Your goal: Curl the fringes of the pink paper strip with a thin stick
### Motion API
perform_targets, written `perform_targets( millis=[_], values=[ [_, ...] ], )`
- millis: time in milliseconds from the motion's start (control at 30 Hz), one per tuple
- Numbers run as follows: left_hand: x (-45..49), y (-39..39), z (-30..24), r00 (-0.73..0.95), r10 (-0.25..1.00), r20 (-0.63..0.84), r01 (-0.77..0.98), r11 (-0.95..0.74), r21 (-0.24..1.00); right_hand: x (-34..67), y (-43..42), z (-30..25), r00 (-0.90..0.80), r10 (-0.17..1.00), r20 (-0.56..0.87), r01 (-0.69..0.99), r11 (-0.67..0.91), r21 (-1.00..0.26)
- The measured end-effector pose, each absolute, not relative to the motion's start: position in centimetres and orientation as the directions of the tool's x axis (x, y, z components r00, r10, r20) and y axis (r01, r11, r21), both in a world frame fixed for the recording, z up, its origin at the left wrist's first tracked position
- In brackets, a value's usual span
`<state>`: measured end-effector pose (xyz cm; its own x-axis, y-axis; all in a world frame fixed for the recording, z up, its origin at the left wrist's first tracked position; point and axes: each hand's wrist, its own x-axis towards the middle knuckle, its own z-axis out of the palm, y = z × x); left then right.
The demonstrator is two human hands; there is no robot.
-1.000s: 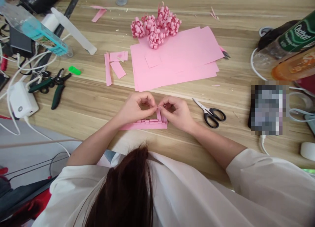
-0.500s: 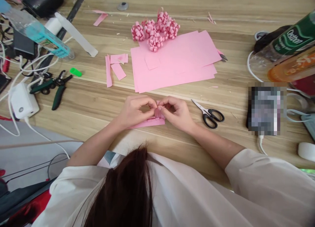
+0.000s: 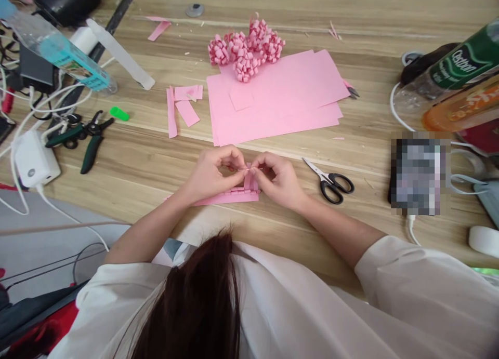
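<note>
My left hand (image 3: 218, 169) and my right hand (image 3: 278, 177) meet over the desk, thumbs and fingers pinched. A thin pale stick (image 3: 254, 169), like a toothpick, runs level between their fingertips. Narrow pink paper strips (image 3: 250, 181) stand up to the stick from a fringed pink paper (image 3: 234, 197) lying below the hands. Along the left part of its edge, the fringe is curled into small rolls. Whether the strip ends are wound on the stick is hidden by the fingers. Black-handled scissors (image 3: 330, 183) lie beside my right hand, slightly spread.
Pink curled-paper flowers (image 3: 245, 50) rest on pink paper sheets (image 3: 276, 104) beyond my hands. Paper offcuts (image 3: 187, 113), green-handled pliers (image 3: 92, 151) and a green cap (image 3: 119, 114) lie left. Bottles (image 3: 456, 73) and a blurred-out device (image 3: 419, 174) are at right; cables and a power bank-like box (image 3: 37, 159) far left.
My hands have drawn slightly apart and lifted a little, so the thin stick and the strips below it show more clearly. The curled edge of the paper is more visible.
</note>
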<state>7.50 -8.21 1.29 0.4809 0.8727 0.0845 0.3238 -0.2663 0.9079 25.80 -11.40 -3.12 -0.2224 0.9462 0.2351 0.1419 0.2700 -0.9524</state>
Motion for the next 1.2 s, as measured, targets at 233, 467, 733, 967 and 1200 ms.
perform_targets(
  millis=[233,467,733,967,1200],
  values=[
    [7.8,-7.9,1.5,0.43,0.895,-0.122,0.237,0.019,0.971,25.8,-11.4,-3.1,-0.223,0.934,0.281,0.166,0.32,-0.933],
    [8.0,-8.0,1.6,0.392,0.905,-0.164,0.236,0.073,0.969,25.7,-11.4,-3.2,-0.215,0.942,0.256,0.143,0.29,-0.946],
    [7.7,-8.3,0.9,0.376,0.926,0.019,0.292,-0.138,0.946,25.7,-11.4,-3.2,-0.195,0.957,0.213,0.186,0.25,-0.95],
    [7.5,-8.6,0.5,0.406,0.89,0.209,0.382,-0.373,0.845,25.8,-11.4,-3.2,-0.199,0.961,0.192,0.221,0.235,-0.947],
    [7.6,-8.6,0.8,0.378,0.922,0.089,0.359,-0.234,0.904,25.8,-11.3,-3.1,-0.213,0.962,0.172,0.186,0.213,-0.959]
  ],
)
